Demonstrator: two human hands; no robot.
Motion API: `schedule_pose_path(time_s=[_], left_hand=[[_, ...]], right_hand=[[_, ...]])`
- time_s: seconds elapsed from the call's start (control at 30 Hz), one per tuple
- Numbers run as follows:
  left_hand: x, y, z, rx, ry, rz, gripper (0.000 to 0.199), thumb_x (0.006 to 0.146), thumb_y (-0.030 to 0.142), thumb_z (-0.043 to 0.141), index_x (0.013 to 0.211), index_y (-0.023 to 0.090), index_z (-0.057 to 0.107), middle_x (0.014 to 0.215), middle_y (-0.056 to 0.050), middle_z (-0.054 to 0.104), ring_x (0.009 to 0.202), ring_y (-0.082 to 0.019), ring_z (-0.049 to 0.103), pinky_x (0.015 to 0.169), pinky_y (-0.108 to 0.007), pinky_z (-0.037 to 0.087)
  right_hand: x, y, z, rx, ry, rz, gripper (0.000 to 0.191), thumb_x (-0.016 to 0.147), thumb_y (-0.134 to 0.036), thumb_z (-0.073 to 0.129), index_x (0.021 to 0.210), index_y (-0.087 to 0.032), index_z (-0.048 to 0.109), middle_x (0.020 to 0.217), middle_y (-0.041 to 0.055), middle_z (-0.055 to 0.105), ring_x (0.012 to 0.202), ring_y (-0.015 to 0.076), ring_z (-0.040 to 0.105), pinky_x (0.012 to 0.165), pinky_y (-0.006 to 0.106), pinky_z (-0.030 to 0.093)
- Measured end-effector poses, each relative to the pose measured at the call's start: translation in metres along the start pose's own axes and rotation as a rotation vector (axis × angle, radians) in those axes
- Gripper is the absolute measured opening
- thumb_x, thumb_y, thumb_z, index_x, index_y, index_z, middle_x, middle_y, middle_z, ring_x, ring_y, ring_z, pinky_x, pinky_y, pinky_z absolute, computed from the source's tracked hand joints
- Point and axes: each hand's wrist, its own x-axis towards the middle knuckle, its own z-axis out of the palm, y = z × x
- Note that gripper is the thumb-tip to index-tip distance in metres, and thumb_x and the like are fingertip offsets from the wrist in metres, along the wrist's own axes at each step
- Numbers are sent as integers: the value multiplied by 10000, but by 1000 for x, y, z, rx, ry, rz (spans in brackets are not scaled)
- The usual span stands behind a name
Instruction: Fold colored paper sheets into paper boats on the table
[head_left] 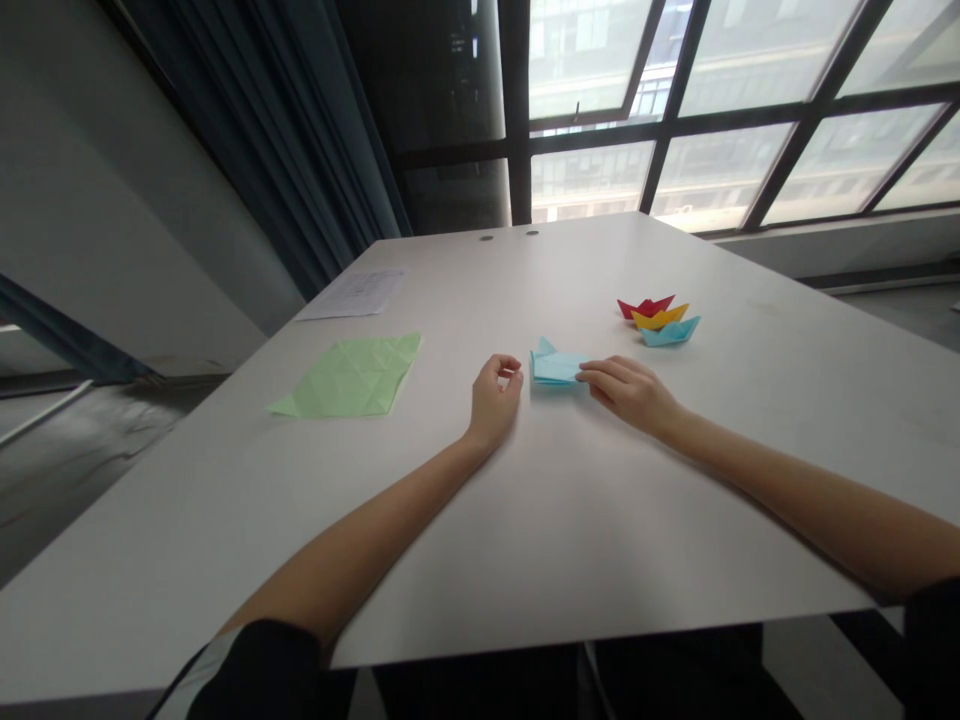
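Observation:
A folded light blue paper (556,367) with a small raised point at its top lies at the middle of the white table. My right hand (628,390) pinches its right end between thumb and fingers. Just left of the paper is my left hand (497,400), its fingers curled toward the thumb with a small gap; no object shows in it, and it does not touch the paper. Further back on the right sit three small paper boats: red (646,308), yellow (660,318) and blue (670,333).
A creased green paper sheet (352,378) lies on the left of the white table (465,560). Behind it is a printed white sheet (356,294). Two small round fittings are near the far edge, before a large window and a dark blue curtain (300,130).

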Motion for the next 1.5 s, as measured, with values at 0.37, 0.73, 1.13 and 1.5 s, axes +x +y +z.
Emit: schedule_pose_path(time_s=[0.37, 0.73, 1.13, 1.5], left_hand=[[-3, 0, -6, 581, -312, 215, 140, 765, 176, 504, 833, 213, 621, 913, -19, 652, 909, -207, 532, 819, -363, 399], [2, -7, -7, 577, -366, 298, 250, 813, 319, 489, 980, 199, 631, 986, -50, 656, 995, -211, 534, 903, -382, 364], [7, -10, -8, 756, -353, 345, 266, 809, 403, 525, 959, 220, 647, 1057, -49, 633, 1034, -225, 481, 895, -403, 314], [6, -12, -8, 761, -323, 320, 214, 826, 340, 519, 955, 217, 638, 1025, -41, 641, 999, -209, 491, 871, -380, 313]], right_hand=[[2, -15, 4, 161, -199, -59, 208, 847, -333, 496, 863, -195, 651, 784, 48, 673, 753, 171, 587, 738, 318, 432], [-8, 20, 15, 92, -213, 259, 362, 805, -318, 509, 1129, -167, 568, 1108, 93, 611, 988, 248, 523, 870, 400, 407], [-10, 17, 17, 12, -321, 352, 448, 828, -372, 436, 1221, -170, 509, 1118, 121, 567, 1004, 274, 477, 862, 424, 372], [-11, 24, 21, 128, -287, 453, 424, 760, -485, 521, 1103, -239, 560, 1068, 94, 576, 999, 286, 482, 845, 446, 371]])
